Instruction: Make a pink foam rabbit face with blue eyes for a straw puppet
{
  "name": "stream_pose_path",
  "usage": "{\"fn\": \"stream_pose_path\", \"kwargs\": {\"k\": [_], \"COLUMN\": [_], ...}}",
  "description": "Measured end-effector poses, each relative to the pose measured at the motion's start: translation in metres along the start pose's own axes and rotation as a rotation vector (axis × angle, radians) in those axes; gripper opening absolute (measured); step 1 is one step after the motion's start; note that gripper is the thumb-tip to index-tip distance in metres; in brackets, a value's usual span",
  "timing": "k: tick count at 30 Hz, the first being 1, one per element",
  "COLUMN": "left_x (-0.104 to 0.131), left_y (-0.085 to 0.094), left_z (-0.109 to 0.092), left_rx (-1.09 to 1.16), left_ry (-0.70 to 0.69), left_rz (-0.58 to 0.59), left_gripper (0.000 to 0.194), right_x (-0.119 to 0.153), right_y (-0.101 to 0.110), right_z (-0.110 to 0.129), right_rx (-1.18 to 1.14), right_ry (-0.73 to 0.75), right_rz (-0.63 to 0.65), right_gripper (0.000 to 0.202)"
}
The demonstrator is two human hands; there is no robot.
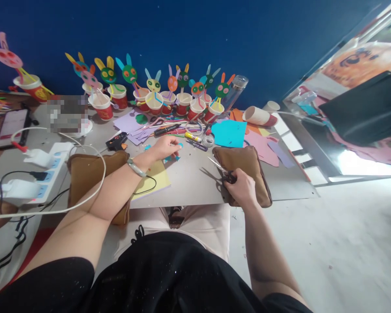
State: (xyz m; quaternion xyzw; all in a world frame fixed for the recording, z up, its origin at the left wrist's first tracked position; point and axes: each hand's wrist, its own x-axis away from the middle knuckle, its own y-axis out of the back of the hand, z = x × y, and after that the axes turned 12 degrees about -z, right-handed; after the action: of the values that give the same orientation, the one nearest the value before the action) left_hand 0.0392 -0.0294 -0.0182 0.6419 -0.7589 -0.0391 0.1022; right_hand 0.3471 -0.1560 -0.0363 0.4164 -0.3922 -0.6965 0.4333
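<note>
My right hand grips a pair of scissors by the dark handles. Its blades are parted and point up and left, over the edge of a brown pad. Above the middle of the table, my left hand has its fingers curled together around a small piece of blue paper. More blue paper scraps show just below those fingers. Under the left wrist lies yellow paper, and the left forearm crosses another brown pad.
Paper cups with paper rabbit figures line the blue wall. Ahead lie pens, a glue stick, tape and blue paper. A glue gun, power strip and looping white cable are left. Cups lie tipped at right.
</note>
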Motion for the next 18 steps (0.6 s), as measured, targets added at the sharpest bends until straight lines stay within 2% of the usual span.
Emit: {"fn": "stream_pose_path", "kwargs": {"k": [6,10,12,14,16,18], "left_x": [0.001,0.001,0.000,-0.001,-0.003,-0.005], "left_y": [0.004,0.002,0.000,-0.001,-0.002,-0.001], "left_z": [-0.008,-0.010,-0.010,-0.009,-0.009,-0.008], "left_rx": [0.123,0.175,0.198,0.235,0.271,0.288], "left_ry": [-0.024,-0.006,0.002,0.007,0.014,0.029], "left_rz": [-0.176,-0.222,-0.237,-0.256,-0.283,-0.305], "left_gripper": [0.022,0.025,0.027,0.025,0.022,0.020], "right_x": [0.016,0.012,-0.001,-0.021,-0.047,-0.073], "right_y": [0.016,0.028,0.032,0.031,0.021,0.001], "right_z": [-0.009,0.000,0.011,0.029,0.051,0.078], "right_rx": [-0.137,-0.115,-0.140,-0.239,-0.365,-0.512], "right_ry": [-0.054,0.035,0.122,0.170,0.217,0.211], "right_rz": [0.033,0.154,0.214,0.220,0.245,0.278], "right_gripper": [0.022,0.023,0.026,0.030,0.032,0.036]}}
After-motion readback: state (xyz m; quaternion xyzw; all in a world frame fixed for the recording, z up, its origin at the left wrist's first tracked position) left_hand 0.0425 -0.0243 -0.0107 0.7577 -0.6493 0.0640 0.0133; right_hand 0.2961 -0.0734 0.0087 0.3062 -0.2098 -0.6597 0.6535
